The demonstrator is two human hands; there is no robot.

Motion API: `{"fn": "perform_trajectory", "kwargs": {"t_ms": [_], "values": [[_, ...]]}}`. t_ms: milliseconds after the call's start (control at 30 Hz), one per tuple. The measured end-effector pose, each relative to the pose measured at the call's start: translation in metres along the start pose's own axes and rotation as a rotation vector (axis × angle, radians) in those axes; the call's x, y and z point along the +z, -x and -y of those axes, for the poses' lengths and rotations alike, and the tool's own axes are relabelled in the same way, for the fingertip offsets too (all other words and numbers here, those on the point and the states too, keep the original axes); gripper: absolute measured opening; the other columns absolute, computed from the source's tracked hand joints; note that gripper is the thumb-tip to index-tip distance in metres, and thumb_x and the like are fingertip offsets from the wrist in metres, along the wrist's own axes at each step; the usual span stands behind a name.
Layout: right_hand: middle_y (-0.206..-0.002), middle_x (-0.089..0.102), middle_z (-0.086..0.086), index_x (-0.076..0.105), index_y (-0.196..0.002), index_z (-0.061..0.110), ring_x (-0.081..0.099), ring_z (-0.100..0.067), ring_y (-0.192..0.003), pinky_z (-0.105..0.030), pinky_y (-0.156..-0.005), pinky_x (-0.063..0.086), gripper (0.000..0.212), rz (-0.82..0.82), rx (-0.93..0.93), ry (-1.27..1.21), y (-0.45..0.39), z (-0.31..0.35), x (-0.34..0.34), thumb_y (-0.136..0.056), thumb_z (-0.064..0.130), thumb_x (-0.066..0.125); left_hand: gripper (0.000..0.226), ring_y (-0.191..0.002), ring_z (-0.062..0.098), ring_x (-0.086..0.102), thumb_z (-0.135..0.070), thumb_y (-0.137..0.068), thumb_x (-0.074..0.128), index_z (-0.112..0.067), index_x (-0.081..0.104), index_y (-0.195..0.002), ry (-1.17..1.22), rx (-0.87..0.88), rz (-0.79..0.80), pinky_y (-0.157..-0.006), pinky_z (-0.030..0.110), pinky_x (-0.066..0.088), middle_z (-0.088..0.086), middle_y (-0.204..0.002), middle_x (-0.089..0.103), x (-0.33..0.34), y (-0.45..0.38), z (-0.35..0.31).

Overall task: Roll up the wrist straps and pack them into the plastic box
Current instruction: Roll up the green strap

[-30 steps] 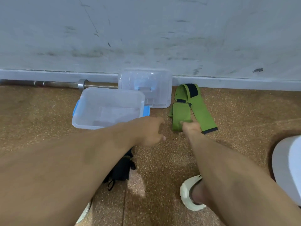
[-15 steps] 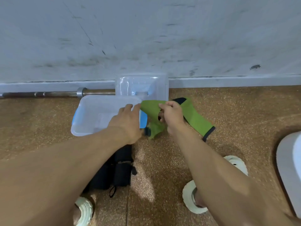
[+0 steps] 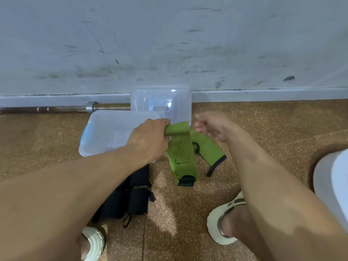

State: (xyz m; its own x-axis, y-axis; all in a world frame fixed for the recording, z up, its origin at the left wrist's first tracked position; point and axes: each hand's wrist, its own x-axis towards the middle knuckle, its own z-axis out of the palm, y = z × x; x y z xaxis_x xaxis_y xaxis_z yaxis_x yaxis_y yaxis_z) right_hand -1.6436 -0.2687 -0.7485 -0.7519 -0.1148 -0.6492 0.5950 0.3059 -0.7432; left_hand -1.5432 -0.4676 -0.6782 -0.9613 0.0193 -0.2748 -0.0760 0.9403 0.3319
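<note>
1. At 12 o'clock off the floor, my left hand [image 3: 148, 140] grips the green wrist strap [image 3: 181, 151]; right hand [image 3: 212, 127], fingers curled, pinches its other end, I judge.
2. Roll tightly; plastic box [image 3: 105, 129] waits at 10 o'clock.

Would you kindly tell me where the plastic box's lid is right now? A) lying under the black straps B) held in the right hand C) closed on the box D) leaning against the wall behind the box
D: the clear lid stands propped against the wall, behind the open plastic box.
</note>
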Motion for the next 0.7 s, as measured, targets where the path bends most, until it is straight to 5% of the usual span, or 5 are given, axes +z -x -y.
{"fn": "perform_trajectory", "kwargs": {"t_ms": [167, 333, 467, 600, 700], "values": [[-0.115, 0.066, -0.003, 0.059, -0.122, 0.021, 0.064, -0.023, -0.105, -0.042, -0.095, 0.055, 0.042, -0.087, 0.09, 0.656, -0.051, -0.12, -0.001, -0.084, 0.028, 0.077, 0.03, -0.076, 0.015, 0.055, -0.023, -0.099, 0.063, -0.037, 0.046, -0.077, 0.043, 0.122, 0.205, -0.062, 0.03, 0.036, -0.009, -0.079, 0.057, -0.004, 0.008, 0.004], [-0.167, 0.024, -0.004, 0.003, -0.161, 0.035, 0.027, -0.037, -0.151, -0.062, -0.118, 0.032, 0.096, -0.163, 0.099, 0.776, -0.075, -0.174, 0.014, -0.089, 0.025, 0.066, 0.015, -0.079, 0.006, 0.061, -0.016, -0.088, 0.076, -0.027, 0.066, -0.085, 0.012, 0.218, 0.474, -0.072, 0.021, 0.047, -0.012, -0.08, 0.066, 0.0, 0.021, 0.016], [-0.165, 0.02, -0.015, 0.002, -0.163, 0.024, 0.027, -0.039, -0.15, -0.06, -0.116, 0.036, 0.106, -0.289, 0.102, 0.83, -0.058, -0.171, 0.021, -0.088, 0.02, 0.076, 0.036, -0.064, -0.009, 0.057, -0.005, -0.079, 0.078, -0.036, 0.062, -0.076, 0.014, 0.201, 0.578, -0.06, 0.004, 0.037, -0.019, -0.068, 0.062, 0.0, 0.037, 0.025], [-0.163, 0.021, -0.02, 0.003, -0.163, 0.021, 0.03, -0.041, -0.147, -0.055, -0.111, 0.042, 0.098, -0.281, 0.119, 0.94, -0.051, -0.175, 0.023, -0.092, 0.016, 0.07, 0.037, -0.077, 0.004, 0.066, -0.005, -0.078, 0.075, -0.038, 0.062, -0.068, 0.105, 0.172, 0.521, -0.071, 0.015, 0.049, -0.01, -0.083, 0.074, -0.007, 0.048, 0.039], [-0.162, 0.025, -0.015, 0.012, -0.162, 0.024, 0.028, -0.036, -0.148, -0.054, -0.12, 0.032, 0.097, -0.262, -0.103, 1.073, -0.041, -0.169, 0.035, -0.086, 0.004, 0.07, 0.033, -0.09, 0.008, 0.073, -0.005, -0.081, 0.077, -0.034, 0.066, -0.071, 0.27, 0.113, 0.443, -0.087, 0.027, 0.056, -0.009, -0.089, 0.078, -0.02, 0.055, 0.041]]}}
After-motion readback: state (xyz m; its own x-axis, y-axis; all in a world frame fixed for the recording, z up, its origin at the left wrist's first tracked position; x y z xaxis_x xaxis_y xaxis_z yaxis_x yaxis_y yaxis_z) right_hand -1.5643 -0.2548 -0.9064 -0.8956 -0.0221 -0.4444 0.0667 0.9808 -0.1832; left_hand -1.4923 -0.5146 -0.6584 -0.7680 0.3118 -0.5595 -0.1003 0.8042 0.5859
